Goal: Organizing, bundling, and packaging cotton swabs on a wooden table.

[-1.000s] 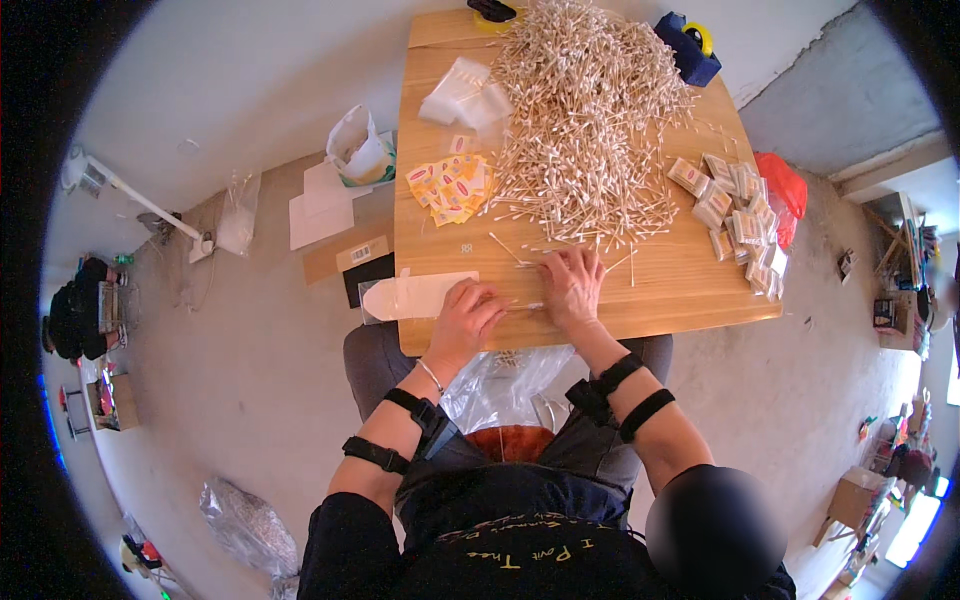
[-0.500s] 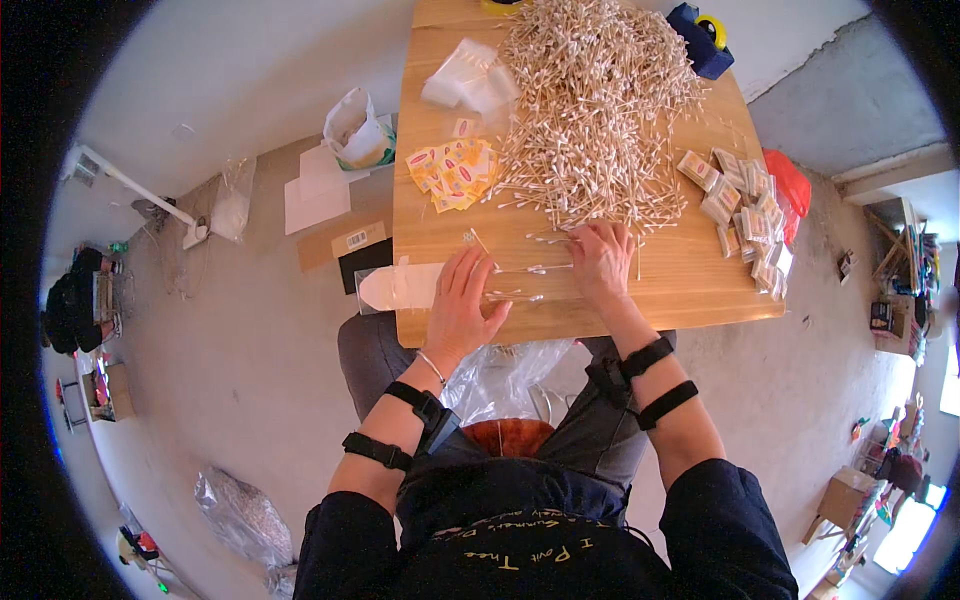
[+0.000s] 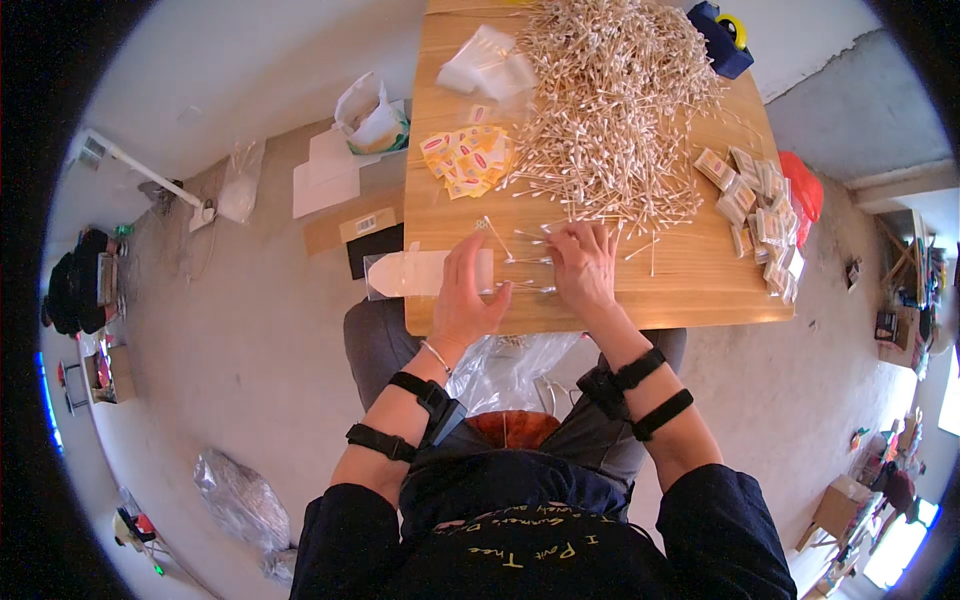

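Note:
My left hand (image 3: 468, 295) rests over the near left part of the wooden table, fingers stretched forward and thumb spread. Beside it is a white paper card in a clear plastic sleeve (image 3: 410, 273), partly under the hand. My right hand (image 3: 585, 268) is bent down to the tabletop, its fingers closed around the ends of some cotton swabs. Several loose cotton swabs (image 3: 527, 261) lie in the gap between my hands, a few with ends hidden by my fingers. One swab (image 3: 497, 240) slants just beyond my left fingertips. Past both hands spreads a big heap of cotton swabs (image 3: 620, 110).
On the wooden table (image 3: 640, 300), yellow-and-white printed cards (image 3: 468, 160) and clear plastic bags (image 3: 487, 65) lie left of the heap. Filled swab packs (image 3: 765, 215) are piled at the right, near a red bag (image 3: 802, 187). A blue tape dispenser (image 3: 722, 42) stands far right.
My right hand has moved left, closer to my left hand, over the loose swabs. My left hand has hardly moved. The whole view has shifted slightly.

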A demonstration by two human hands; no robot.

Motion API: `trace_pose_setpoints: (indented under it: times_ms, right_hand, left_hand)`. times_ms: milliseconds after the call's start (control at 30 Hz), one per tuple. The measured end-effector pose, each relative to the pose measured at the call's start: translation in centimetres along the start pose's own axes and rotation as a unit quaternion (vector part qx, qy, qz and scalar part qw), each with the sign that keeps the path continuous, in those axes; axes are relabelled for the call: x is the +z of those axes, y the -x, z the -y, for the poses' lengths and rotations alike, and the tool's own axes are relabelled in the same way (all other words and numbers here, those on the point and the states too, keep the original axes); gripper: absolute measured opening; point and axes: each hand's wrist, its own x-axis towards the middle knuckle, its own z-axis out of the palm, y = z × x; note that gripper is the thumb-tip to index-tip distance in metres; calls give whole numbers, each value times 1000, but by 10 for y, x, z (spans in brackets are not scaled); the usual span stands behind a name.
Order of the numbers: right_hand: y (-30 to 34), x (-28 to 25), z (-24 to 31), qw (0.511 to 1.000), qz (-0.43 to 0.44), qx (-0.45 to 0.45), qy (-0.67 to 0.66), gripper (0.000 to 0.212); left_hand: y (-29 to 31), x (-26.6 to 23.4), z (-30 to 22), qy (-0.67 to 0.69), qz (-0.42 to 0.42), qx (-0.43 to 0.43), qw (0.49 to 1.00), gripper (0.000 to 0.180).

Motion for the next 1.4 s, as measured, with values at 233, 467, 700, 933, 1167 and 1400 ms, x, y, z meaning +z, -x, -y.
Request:
trace_pose_setpoints:
  times_ms: [233, 467, 700, 933, 1167, 1400]
  right_hand:
    - [6, 5, 9, 997, 62, -40, -21, 14]
    - [7, -3, 13, 996, 67, -24, -49, 6]
    - [7, 0, 12, 998, 37, -17, -46, 11]
    - [-3, 1, 10, 995, 91, -50, 2, 11]
    - [-11, 3, 7, 994, 39, 23, -102, 9]
    - [-5, 4, -7, 995, 26, 38, -90, 9]
  left_hand:
    - [1, 2, 5, 26, -13, 3, 1000, 71]
    - [2, 2, 7, 50, -12, -10, 999, 67]
    - [0, 4, 6, 45, -24, 7, 999, 65]
    - [1, 4, 7, 39, -10, -18, 999, 61]
    - [1, 5, 11, -9, 19, 25, 999, 63]
    - [1, -2, -8, -79, 77, 156, 981, 70]
